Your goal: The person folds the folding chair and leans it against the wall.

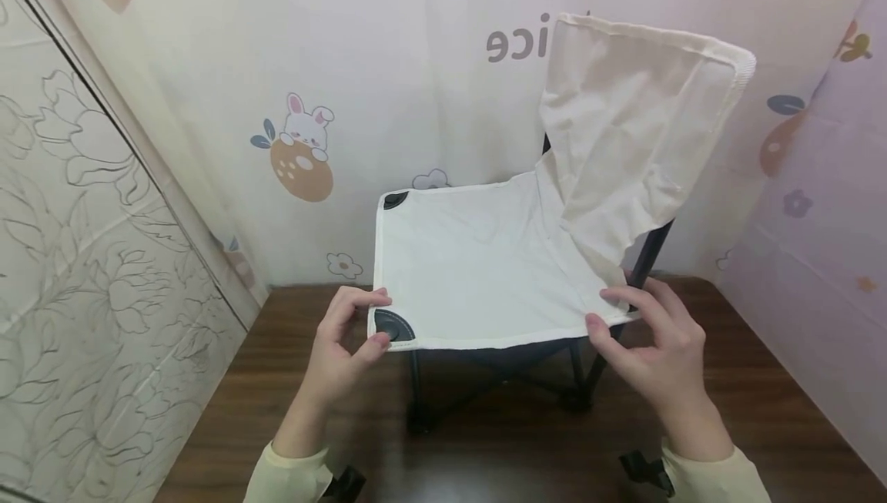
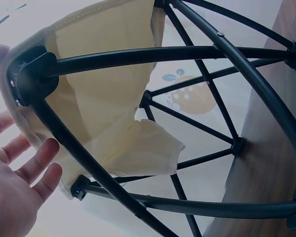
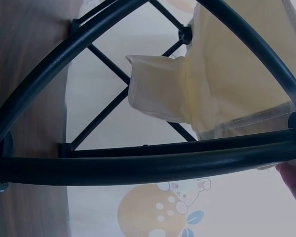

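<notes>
A small folding chair (image 1: 478, 264) with a white fabric seat and backrest stands on a brown wooden surface, its back to the right. My left hand (image 1: 339, 345) holds the near left seat corner, thumb and index finger spread around its black corner patch (image 1: 393, 326). From below, the left wrist view shows loosely bent fingers (image 2: 42, 168) beside the fabric edge. My right hand (image 1: 658, 337) grips the near right corner, thumb at the seat edge and fingers around the base of the black back post (image 1: 650, 253). Only a fingertip (image 3: 291, 177) shows in the right wrist view.
The chair's crossed black tubes (image 2: 207, 79) spread below the seat. A loose cloth flap (image 3: 158, 89) hangs under it. The wooden surface (image 1: 277, 410) reaches a printed curtain (image 1: 416, 87) behind, with another patterned cloth (image 1: 76, 241) on the left.
</notes>
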Tool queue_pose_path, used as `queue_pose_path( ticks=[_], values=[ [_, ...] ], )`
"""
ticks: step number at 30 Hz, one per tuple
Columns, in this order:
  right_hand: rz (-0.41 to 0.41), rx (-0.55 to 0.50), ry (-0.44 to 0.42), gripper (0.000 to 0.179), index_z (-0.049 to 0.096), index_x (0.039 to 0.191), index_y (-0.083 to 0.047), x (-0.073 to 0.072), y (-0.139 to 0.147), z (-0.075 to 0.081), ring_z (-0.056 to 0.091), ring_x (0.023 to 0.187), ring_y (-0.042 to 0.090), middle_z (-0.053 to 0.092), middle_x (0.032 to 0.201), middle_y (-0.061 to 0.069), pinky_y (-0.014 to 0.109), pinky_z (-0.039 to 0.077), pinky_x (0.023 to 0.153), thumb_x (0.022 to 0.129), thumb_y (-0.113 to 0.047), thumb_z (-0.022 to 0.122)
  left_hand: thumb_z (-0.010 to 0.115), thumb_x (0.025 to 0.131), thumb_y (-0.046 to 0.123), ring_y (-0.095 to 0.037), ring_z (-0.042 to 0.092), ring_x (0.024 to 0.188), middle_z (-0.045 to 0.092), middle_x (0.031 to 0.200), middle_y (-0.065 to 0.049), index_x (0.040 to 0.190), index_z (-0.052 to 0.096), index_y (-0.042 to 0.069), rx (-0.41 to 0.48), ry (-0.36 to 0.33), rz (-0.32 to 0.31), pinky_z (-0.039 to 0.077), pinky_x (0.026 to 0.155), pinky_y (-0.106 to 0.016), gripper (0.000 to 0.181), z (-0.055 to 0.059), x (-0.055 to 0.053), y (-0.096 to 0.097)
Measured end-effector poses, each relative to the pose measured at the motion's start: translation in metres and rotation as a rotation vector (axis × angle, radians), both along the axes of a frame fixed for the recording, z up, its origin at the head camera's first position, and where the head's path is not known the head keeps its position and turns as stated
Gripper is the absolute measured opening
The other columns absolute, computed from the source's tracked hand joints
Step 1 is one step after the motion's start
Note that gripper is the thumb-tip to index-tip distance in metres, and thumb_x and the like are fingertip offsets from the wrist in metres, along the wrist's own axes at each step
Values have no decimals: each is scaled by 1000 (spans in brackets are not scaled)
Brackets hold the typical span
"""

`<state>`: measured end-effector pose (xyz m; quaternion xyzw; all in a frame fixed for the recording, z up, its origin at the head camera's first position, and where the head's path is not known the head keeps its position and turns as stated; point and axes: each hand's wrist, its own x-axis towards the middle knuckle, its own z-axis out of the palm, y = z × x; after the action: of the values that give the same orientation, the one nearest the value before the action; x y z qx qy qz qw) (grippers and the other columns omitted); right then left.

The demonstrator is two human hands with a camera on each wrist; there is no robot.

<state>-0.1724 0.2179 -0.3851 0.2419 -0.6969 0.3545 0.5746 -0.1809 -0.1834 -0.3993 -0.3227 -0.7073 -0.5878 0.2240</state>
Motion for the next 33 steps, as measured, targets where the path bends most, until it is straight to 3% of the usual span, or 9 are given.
queue_pose_path(
  ticks=[6,11,19,28,30,33],
  values=[
    [17,-8,-13,53,78,95,5,2,0,0,58,99,-2,70,98,34,9,41,86,96,-48,75,72,94,8,-25,63,114,62,125,-11,128,68,8,-15,-21,26,58,92,-29,34,-1,2,1],
    [29,-5,-39,51,78,97,5,2,5,-3,59,103,-2,71,101,34,10,42,87,94,-46,77,74,93,10,-25,61,111,62,121,-7,127,69,12,-32,-25,37,57,91,-29,34,1,3,2],
    [56,0,-85,47,78,100,6,-1,10,-4,61,106,-1,72,105,35,11,43,89,92,-40,79,76,88,13,-23,58,103,61,112,-5,123,70,12,-45,62,32,53,85,-29,36,2,6,3],
    [76,21,-135,38,77,100,7,-1,21,0,57,102,-2,70,100,32,13,41,86,90,-30,77,80,87,16,-20,58,97,62,106,-3,119,71,12,-63,115,20,55,77,-32,33,5,11,9],
    [83,22,-158,35,77,101,7,0,24,0,57,102,-2,70,101,31,14,41,86,88,-25,78,80,87,14,-19,59,93,63,105,-3,120,71,12,-69,126,11,54,73,-33,33,8,12,9],
    [94,10,-181,30,77,102,6,-1,26,-2,59,102,-1,70,101,27,14,42,89,85,-18,79,76,91,7,-19,59,89,65,107,-7,122,72,7,-41,130,-55,54,69,-32,31,10,11,4]
  ],
)
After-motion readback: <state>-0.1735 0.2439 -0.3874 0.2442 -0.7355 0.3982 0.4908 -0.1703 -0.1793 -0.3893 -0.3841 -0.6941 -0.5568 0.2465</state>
